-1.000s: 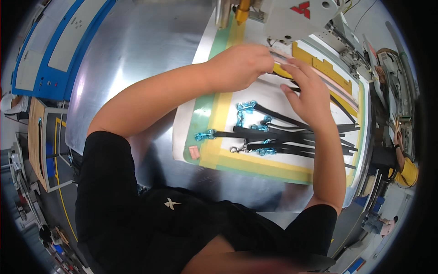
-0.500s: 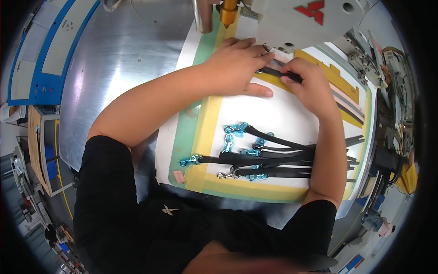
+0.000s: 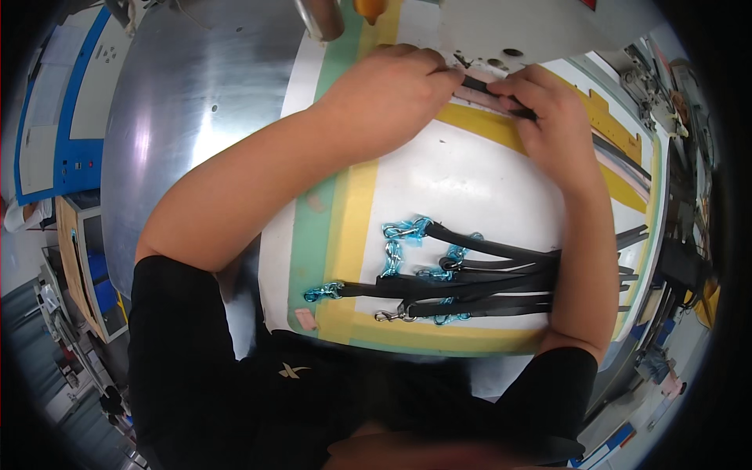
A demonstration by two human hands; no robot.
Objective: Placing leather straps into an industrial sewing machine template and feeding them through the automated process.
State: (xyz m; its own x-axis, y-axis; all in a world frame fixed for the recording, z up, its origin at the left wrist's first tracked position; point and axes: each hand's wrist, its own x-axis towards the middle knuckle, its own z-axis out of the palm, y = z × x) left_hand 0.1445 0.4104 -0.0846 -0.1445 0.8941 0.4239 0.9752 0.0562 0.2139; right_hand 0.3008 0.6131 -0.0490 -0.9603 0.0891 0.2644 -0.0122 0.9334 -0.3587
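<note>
A narrow black strap (image 3: 476, 84) runs between my hands under the sewing machine head. My left hand (image 3: 395, 98) is closed at the strap's left end, its fingertips partly hidden. Thumb and fingers of my right hand (image 3: 551, 121) pinch the strap farther right. The strap lies along a pinkish strip beside a yellow template plate (image 3: 501, 129). Nearer me, several black straps (image 3: 470, 288) lie in a loose bundle, passing under my right forearm. Metal snap hooks wrapped in blue film (image 3: 407, 229) are on their left ends; one snap hook (image 3: 392, 315) is bare.
The grey machine head (image 3: 533, 31) overhangs the work at the back. A metal cylinder (image 3: 321, 19) and a brass-coloured nozzle (image 3: 370, 9) hang left of it. Shiny metal table (image 3: 196, 117) extends left. A blue control cabinet (image 3: 74, 149) stands at far left.
The view has shifted, moving the machine head up in the picture. My left hand's spread fingers and thumb have drawn in around the strap's end. My right hand still pinches the strap.
</note>
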